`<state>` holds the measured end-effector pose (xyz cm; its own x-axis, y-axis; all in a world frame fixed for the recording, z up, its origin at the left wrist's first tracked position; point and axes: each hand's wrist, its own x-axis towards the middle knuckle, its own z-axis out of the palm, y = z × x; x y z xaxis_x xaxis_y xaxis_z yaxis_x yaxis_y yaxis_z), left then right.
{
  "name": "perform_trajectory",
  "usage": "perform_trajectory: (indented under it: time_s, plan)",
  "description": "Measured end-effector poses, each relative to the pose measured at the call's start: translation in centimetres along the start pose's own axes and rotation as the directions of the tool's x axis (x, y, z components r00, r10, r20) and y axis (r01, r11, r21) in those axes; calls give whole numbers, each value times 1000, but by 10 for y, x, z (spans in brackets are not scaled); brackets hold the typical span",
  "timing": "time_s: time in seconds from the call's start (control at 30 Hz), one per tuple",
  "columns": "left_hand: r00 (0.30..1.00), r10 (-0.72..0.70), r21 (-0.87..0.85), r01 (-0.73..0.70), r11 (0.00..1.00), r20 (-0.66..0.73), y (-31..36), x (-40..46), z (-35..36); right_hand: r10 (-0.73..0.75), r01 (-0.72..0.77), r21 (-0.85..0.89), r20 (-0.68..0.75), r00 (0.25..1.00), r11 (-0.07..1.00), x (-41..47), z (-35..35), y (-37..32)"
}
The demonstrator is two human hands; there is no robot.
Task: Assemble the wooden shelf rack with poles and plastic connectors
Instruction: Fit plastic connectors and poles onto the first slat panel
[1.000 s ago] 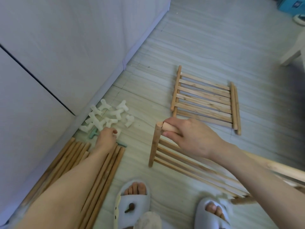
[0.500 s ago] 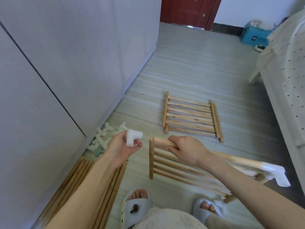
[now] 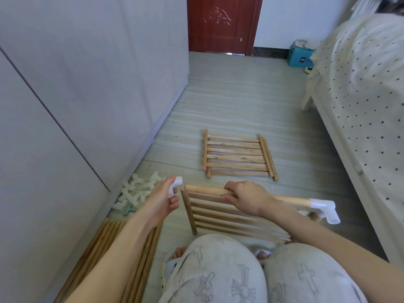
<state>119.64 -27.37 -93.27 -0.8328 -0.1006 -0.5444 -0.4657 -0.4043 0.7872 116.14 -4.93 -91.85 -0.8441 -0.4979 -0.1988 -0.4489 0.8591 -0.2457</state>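
Left hand (image 3: 162,199) pinching white plastic elbow connector (image 3: 175,186) just beside bare end of wooden pole (image 3: 209,190), at 9 o'clock of it; right hand (image 3: 244,197) clenched round pole mid-length, 2nd connector (image 3: 324,209) fitted on far end at 3 o'clock. Slatted shelf panel (image 3: 218,217) under pole, another panel (image 3: 238,157) flat on floor (image 3: 240,110) at 12 o'clock. Spare connectors (image 3: 140,191) heaped by wardrobe (image 3: 76,84) at 9 o'clock, pole bundle (image 3: 102,243) at 7 o'clock.

Quick count: two slatted wooden shelf panels, one flat on the floor (image 3: 238,157) and one by the knees (image 3: 229,217). Two white plastic connectors up off the floor, one pinched in the left hand (image 3: 176,186), one capping the round wooden pole (image 3: 325,209). The heap of pale connectors (image 3: 137,192) and the bundle of loose poles (image 3: 105,243) overlap too much to count.
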Motion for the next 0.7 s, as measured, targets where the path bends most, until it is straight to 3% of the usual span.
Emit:
perform_trajectory:
  time_s: [0.17,0.3,0.4,0.5,0.7]
  plan:
    - [998,59,91,-56,994,-36,-1,4,-5,-2,3,32,-35,999,999,-1,2,3]
    - [997,57,90,-62,994,55,0,3,-8,-9,10,36,-52,999,999,0,4,4]
    - [999,40,40,-40,998,-8,0,6,-8,-18,20,33,-71,997,999,1,5,6]
    - [993,95,127,-86,988,-66,-2,9,-6,-27,30,29,-78,997,999,2,6,7]
    - [982,168,100,-159,982,-86,5,10,-2,-22,25,35,-85,996,999,3,7,9]
